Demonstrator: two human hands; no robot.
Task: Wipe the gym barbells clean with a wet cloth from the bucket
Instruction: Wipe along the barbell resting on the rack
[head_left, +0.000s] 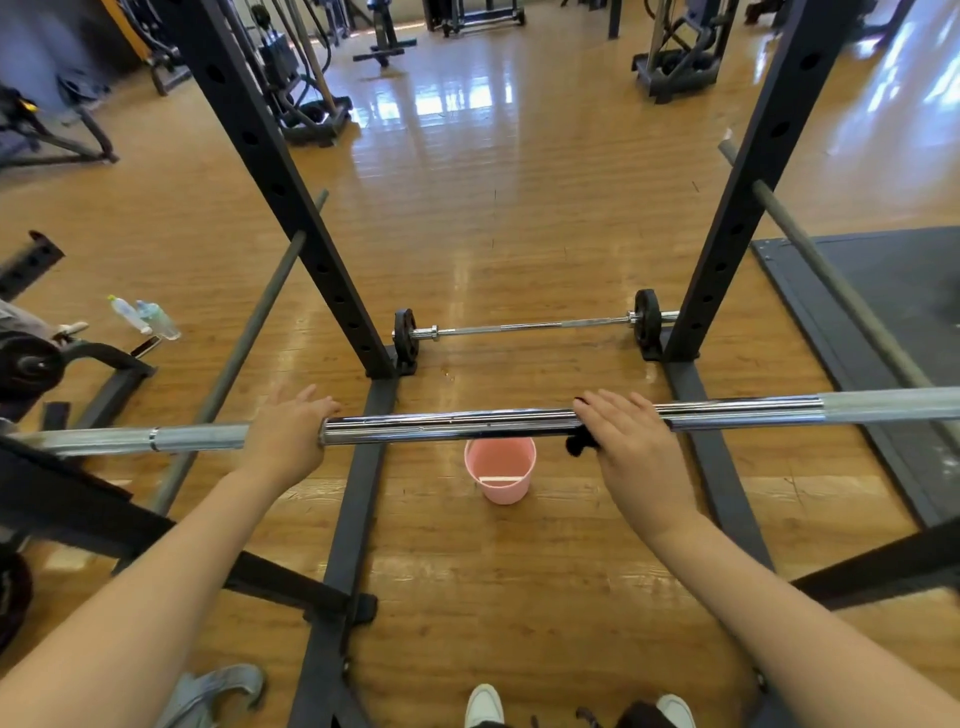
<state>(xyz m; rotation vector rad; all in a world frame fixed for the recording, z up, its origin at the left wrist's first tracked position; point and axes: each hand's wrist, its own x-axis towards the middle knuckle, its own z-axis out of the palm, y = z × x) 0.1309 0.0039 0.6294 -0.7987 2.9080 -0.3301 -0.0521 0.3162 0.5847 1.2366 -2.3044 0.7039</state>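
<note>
A chrome barbell (452, 422) lies across the rack at waist height in front of me. My left hand (288, 434) rests on top of it left of the middle, fingers stretched out over the bar. My right hand (631, 441) lies flat on the bar further right and presses a dark cloth (579, 444) against it; only a small black fold shows below the palm. A pink bucket (501, 470) stands on the floor under the bar, between my hands. A second barbell (530, 326) with small black plates lies on the floor behind it.
Two black rack uprights (291, 208) (748, 208) rise either side, with base rails (358, 499) along the wooden floor. Grey safety bars (244, 343) slope on both sides. Water bottles (145, 317) lie at left, a black mat (893, 291) at right. My shoes (483, 706) are at the bottom.
</note>
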